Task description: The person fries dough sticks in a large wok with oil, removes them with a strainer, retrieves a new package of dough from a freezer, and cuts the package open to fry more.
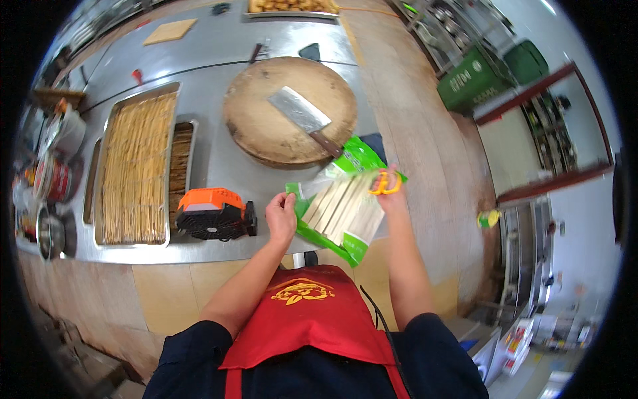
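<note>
A clear-and-green plastic bag (344, 204) of long pale strips hangs tilted between my hands, over the table's front edge. My left hand (281, 215) pinches the bag's left corner between thumb and fingers. At the opposite side, my right hand (392, 195) grips scissors with yellow-orange handles (385, 183), right against the bag's upper right edge. The scissor blades are hard to make out. Just beyond the bag, a cleaver (300, 110) lies on a round wooden chopping block (249, 99), its dark handle reaching toward the bag's green top.
Metal trays of thin brown sticks (137, 169) stand left on the steel table (214, 164). Near my left hand sits an orange-and-black fan (214, 214). A steel bowl (51, 233) and tubs line the left edge. A green wheeled bin (473, 80) stands at the right.
</note>
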Motion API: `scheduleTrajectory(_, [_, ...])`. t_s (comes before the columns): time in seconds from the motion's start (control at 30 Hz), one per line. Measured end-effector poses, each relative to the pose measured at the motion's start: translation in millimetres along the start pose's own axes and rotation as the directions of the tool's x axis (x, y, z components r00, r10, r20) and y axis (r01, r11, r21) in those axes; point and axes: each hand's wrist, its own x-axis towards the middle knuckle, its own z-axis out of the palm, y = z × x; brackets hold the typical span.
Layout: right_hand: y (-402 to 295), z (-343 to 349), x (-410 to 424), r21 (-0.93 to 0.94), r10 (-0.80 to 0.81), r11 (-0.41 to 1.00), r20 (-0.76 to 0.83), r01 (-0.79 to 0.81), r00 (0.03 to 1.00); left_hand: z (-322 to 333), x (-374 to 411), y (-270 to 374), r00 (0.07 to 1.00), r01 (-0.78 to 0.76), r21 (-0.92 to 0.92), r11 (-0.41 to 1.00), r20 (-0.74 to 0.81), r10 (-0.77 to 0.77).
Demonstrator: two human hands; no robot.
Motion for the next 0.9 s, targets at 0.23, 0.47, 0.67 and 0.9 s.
scheduleTrajectory(0.23, [-41, 119, 1, -0.691, 0.172, 0.712, 0.342, 0.123, 0.924, -12, -28, -9, 0.974, -0.217, 0.081, 0.973, -0.054, 0.222])
scheduleTrajectory(0.47, [65, 222, 96, -0.481, 0.040, -0.358, 0.849, 0.801, 0.528, -82, -114, -52, 0.999, 0.030, 0.123, 0.992, -0.035, -0.026])
scheduleTrajectory(0.67, [36, 233, 181, -0.350, 0.352, -0.483, 0.762, 0.802, 0.544, -154, -270, -124, 0.669, 0.296, 0.030, 0.955, -0.720, -0.185])
scheduleTrajectory(0.9, [85, 389, -121, -0.282, 0.017, -0.074, 0.959, 0.957, 0.284, -135, -484, -244, 0.082, 0.586, -0.448, 0.675, -0.796, -0.600])
